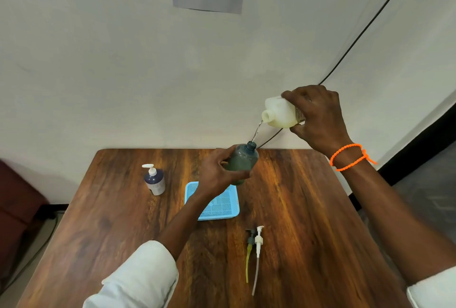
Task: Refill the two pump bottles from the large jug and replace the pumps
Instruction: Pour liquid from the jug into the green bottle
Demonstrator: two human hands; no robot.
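Pouring step: right hand (318, 117) grips tilted jug (281, 112); thin stream enters green bottle (243, 161), clasped by left hand (217, 172) below. Next: level jug, fit pump (251, 238) lying nearer than both hands.

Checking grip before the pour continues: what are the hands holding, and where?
Left hand grips the green bottle around its body; right hand holds the jug by its base end.

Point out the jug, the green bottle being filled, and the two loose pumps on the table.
jug (281, 112): head view, on its pale shoulder beside the spout.
green bottle (243, 159): head view, on its upper body.
loose pumps (255, 240): head view, between their two collars.
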